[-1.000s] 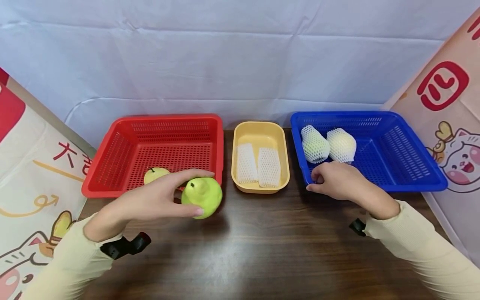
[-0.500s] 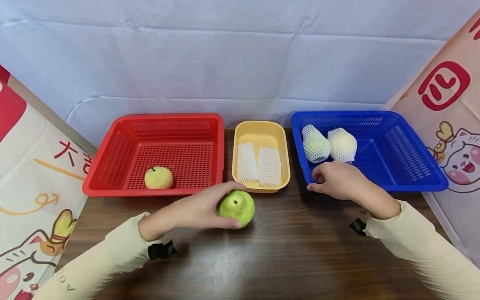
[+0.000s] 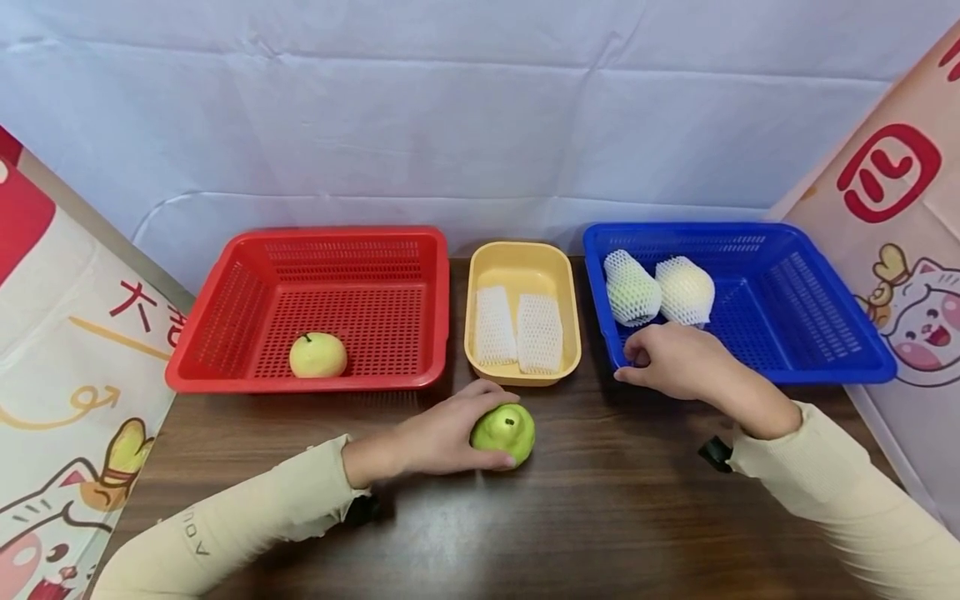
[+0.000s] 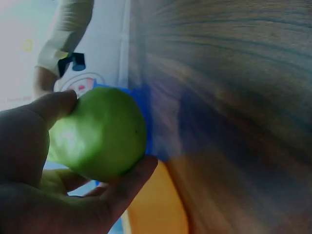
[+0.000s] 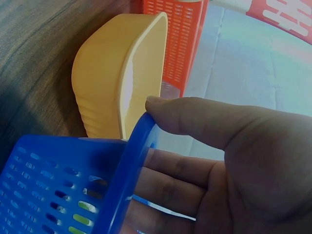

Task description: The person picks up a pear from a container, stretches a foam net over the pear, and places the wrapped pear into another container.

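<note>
My left hand (image 3: 448, 433) grips a green pear (image 3: 513, 435) in front of the yellow tray (image 3: 522, 379), with its stem end up. In the left wrist view, thumb and fingers curl round the sides of the pear (image 4: 105, 134), which is off the table. My right hand (image 3: 678, 362) holds the near left corner of the blue basket (image 3: 840, 367). The right wrist view has its thumb on the basket's rim (image 5: 127, 175) and its fingers on the inner side. Two pears in white foam nets, one greenish (image 3: 632, 289) and one pale (image 3: 686, 291), lie in that basket.
A red basket (image 3: 300, 385) on the left contains a pale yellow pear (image 3: 318, 356). Two flat white foam nets, left (image 3: 495, 327) and right (image 3: 539, 333), lie in the yellow tray. Behind everything hangs a white cloth (image 3: 480, 125); printed panels stand at both sides.
My left hand has carried the green pear rightward from the red basket's near right corner to in front of the yellow tray. My right hand has stayed on the blue basket's rim.
</note>
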The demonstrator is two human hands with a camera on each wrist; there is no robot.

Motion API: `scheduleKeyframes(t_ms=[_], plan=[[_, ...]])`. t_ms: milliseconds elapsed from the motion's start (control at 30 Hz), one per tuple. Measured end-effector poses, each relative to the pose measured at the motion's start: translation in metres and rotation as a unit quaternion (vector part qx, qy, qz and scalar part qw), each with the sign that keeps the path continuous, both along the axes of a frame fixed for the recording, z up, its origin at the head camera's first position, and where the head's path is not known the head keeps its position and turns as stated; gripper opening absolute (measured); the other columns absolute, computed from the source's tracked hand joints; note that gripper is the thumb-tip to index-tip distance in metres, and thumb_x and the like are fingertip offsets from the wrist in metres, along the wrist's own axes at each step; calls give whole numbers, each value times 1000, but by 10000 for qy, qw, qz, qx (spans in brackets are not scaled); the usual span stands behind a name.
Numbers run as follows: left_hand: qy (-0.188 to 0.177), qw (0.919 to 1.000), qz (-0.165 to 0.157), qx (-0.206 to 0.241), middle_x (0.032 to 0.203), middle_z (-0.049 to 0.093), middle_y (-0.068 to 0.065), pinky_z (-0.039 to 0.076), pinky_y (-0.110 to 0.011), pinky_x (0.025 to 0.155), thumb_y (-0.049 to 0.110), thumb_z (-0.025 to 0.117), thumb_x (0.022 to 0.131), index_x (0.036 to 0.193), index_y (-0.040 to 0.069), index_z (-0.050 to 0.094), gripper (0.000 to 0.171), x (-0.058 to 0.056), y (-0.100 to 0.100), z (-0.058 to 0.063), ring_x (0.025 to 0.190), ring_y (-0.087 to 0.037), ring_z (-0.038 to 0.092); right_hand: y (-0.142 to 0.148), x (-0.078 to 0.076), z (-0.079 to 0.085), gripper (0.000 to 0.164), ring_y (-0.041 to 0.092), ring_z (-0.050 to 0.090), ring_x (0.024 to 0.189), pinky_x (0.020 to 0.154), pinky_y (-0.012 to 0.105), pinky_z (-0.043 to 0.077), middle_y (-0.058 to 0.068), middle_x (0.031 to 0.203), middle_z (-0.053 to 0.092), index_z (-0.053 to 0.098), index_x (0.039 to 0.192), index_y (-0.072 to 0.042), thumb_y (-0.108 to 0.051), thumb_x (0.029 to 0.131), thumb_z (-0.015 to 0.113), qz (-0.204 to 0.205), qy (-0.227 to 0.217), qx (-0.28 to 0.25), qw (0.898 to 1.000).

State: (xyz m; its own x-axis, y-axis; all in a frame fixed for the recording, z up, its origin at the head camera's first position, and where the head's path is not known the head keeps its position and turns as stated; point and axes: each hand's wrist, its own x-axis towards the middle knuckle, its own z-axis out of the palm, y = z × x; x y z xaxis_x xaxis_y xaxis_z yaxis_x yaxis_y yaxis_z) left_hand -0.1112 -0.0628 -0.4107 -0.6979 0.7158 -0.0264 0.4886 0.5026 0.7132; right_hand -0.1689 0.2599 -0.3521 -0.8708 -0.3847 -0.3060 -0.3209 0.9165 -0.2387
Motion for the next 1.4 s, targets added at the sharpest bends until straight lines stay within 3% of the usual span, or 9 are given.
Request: scheduleKeyframes(t_ms=[167,567,1133,1400], plan=[[15,10000,25,-44,136,54,-8,48,-31,101,35,82,87,144,1,53,73,-1,6,-13,118,-16,57,0,1,-1,22,15,49,63,56,32,37,-6,71,56,70,89,-16,-37,92,75,-34,-7,-4,10000],[8,9996,39,-278,133,57,-6,48,-28,99,37,83,84,142,4,57,71,2,13,-36,117,-16,57,1,0,0,23,15,51,64,56,33,39,-6,73,59,70,89,-15,-38,91,75,-30,-14,-12,10000],[-90,9987,234,-443,134,58,-7,49,-25,96,41,83,85,143,5,56,73,1,28,-43,116,-14,58,2,0,0,22,13,56,66,57,37,46,-6,77,64,71,89,-15,-37,91,76,121,156,-23,9998],[-98,9982,215,-559,132,59,-6,50,-26,93,44,80,87,142,8,56,70,-1,30,-44,114,-13,57,2,0,0,22,13,54,65,56,36,44,-7,76,63,71,89,-15,-37,91,75,102,90,-88,9999]])
